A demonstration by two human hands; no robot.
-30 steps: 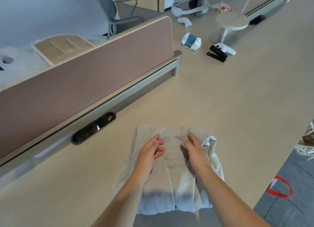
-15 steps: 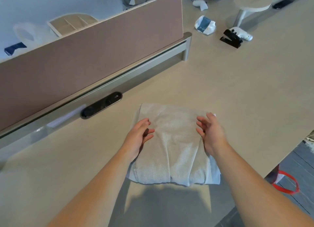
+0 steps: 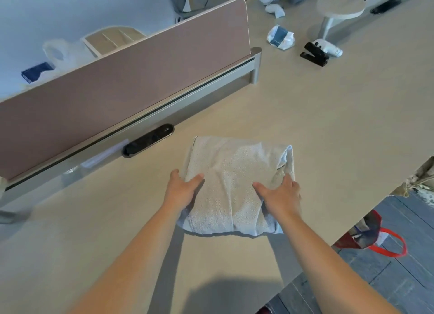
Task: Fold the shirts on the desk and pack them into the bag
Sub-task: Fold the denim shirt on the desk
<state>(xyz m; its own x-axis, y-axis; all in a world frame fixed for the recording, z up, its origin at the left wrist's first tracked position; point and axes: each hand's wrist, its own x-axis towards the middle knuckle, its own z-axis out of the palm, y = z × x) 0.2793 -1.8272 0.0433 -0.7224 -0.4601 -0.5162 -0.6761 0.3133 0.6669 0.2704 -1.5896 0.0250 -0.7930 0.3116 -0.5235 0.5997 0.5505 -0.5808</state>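
Folded grey shirt (image 3: 234, 172) lies flat on the counter (image 3: 328, 116), near the front edge and just in front of the black cable port (image 3: 149, 140) below the pink divider (image 3: 117, 83). Grip, left hand (image 3: 182, 191): holding the shirt's left edge, thumb on top, fingers tucked down at the side. Grip, right hand (image 3: 280, 196): holding the right edge, thumb on top, fingers wrapped round the fold (fingertips mostly hidden by cloth). Both forearms are bare and reach in from the near side. Red-handled bag (image 3: 366, 234) sits on the floor off the counter's right edge, well apart from the shirt. Far back on the counter: black stapler (image 3: 313, 55), crumpled white packet (image 3: 280, 37).
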